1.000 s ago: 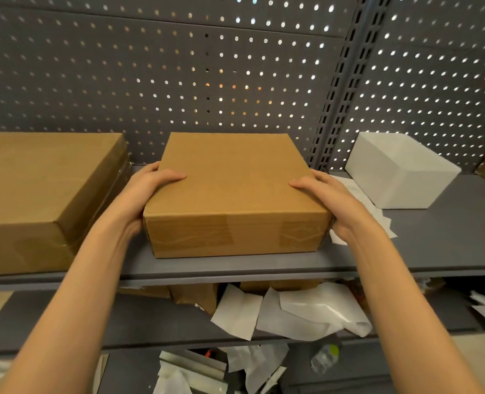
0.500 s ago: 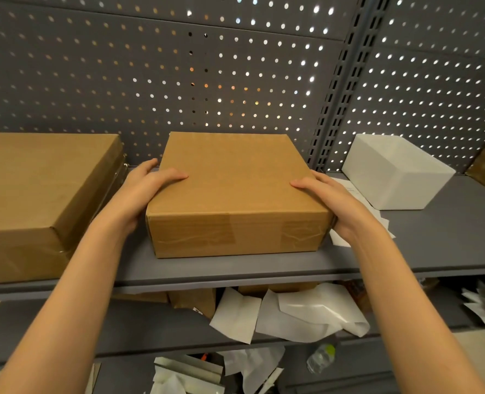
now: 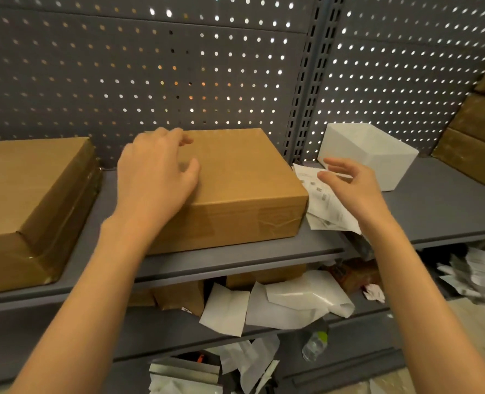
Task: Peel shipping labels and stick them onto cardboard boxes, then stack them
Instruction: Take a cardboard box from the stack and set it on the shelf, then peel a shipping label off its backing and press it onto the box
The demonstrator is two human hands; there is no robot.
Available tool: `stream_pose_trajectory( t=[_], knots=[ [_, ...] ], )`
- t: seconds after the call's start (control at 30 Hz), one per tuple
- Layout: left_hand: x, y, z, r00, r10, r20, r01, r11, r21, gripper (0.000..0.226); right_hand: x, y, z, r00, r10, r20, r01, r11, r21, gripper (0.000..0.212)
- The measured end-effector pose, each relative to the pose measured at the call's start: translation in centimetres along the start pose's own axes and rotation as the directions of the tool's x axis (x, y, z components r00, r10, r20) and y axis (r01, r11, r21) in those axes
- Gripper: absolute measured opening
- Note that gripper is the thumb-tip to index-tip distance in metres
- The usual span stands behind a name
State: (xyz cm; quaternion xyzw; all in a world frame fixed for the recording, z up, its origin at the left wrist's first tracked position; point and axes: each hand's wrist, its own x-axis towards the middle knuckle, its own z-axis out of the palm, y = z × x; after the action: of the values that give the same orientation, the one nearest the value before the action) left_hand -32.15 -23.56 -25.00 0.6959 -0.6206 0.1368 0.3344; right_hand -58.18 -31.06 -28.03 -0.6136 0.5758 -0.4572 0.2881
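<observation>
Labels [image 3: 325, 204] lie in a loose pile on the grey shelf [image 3: 440, 206], between the box [image 3: 244, 189] and a white bin [image 3: 377, 155]. Right hand [image 3: 355, 186] hovers over them, fingers spread and holding nothing. Left hand [image 3: 156, 174] rests on the box top, fingers relaxed; behind stands a pegboard [image 3: 150, 75].
</observation>
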Motion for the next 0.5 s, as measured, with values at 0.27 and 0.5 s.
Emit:
stream_pose_trajectory(
  t=[0.27, 0.5],
  knots=[
    [-0.4, 7.3, 2.8, 0.986, 0.167, -0.024, -0.167, 0.986, -0.002, 0.029, 0.8, 3.2, -3.7, 0.999, -0.046, 0.023, 0.050, 0.979, -0.199, 0.035],
    [-1.0, 14.4, 7.2, 0.979, 0.199, 0.042, -0.201, 0.979, 0.042, 0.022, 3.0, 6.1, -6.2, 0.954, -0.137, 0.265, 0.246, 0.866, -0.436, 0.041]
  ],
)
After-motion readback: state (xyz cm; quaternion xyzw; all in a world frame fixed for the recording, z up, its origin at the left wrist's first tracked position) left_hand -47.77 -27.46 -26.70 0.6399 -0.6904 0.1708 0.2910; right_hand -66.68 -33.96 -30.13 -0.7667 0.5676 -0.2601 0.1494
